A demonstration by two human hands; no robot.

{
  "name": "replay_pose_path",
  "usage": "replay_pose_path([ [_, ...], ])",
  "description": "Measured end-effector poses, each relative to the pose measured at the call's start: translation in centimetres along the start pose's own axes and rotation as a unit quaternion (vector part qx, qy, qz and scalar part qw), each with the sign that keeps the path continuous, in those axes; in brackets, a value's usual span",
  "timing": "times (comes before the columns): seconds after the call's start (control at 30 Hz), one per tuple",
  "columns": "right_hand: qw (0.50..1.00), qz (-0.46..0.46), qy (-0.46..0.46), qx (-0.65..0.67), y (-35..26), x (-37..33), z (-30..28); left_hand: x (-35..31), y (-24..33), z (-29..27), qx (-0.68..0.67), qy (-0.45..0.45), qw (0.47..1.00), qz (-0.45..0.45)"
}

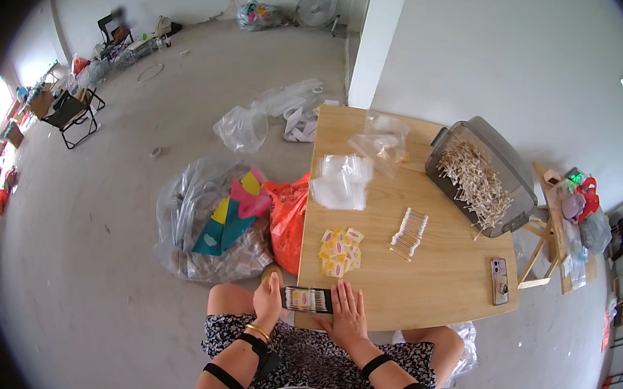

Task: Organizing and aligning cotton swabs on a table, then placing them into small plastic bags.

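At the table's near left edge lies a black strip (307,299) holding a row of cotton swabs with a small yellow label on top. My left hand (267,300) is closed at its left end, around a brown roll (271,271) that looks like tape; my fingers partly cover it. My right hand (347,315) lies flat over the strip's right end, fingers stretched out. Just beyond sits a pile of yellow-and-white labels (340,251). Farther right a row of loose cotton swabs (409,234) lies on the wooden table (438,282).
Clear plastic bags (341,182) are stacked at the table's left. A grey bin (525,196) of cotton swabs stands at the back right, and a phone (499,281) near the right edge. Left of the table are a red bag (288,218) and a large clear bag (182,216).
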State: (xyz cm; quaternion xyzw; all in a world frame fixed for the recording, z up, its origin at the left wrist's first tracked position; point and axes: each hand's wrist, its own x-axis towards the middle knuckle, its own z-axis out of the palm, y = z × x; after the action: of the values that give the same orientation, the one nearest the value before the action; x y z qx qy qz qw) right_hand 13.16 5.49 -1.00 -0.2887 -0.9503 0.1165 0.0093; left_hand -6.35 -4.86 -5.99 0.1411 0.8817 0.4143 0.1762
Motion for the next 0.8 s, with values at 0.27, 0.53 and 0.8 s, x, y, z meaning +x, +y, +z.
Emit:
replay_pose_path([
  [0.27,0.996,-0.035,-0.025,-0.08,-3.0,1.3,1.6,0.2,-0.4,0.6,0.063,-0.005,0.986,0.154],
  [0.53,0.999,-0.034,-0.004,0.018,-3.3,1.4,0.9,0.2,-0.2,0.9,0.006,-0.015,0.984,0.179],
  [0.8,0.979,0.097,0.112,0.139,5.6,2.6,-1.9,2.1,-1.4,-2.6,-0.158,-0.021,0.982,0.103],
])
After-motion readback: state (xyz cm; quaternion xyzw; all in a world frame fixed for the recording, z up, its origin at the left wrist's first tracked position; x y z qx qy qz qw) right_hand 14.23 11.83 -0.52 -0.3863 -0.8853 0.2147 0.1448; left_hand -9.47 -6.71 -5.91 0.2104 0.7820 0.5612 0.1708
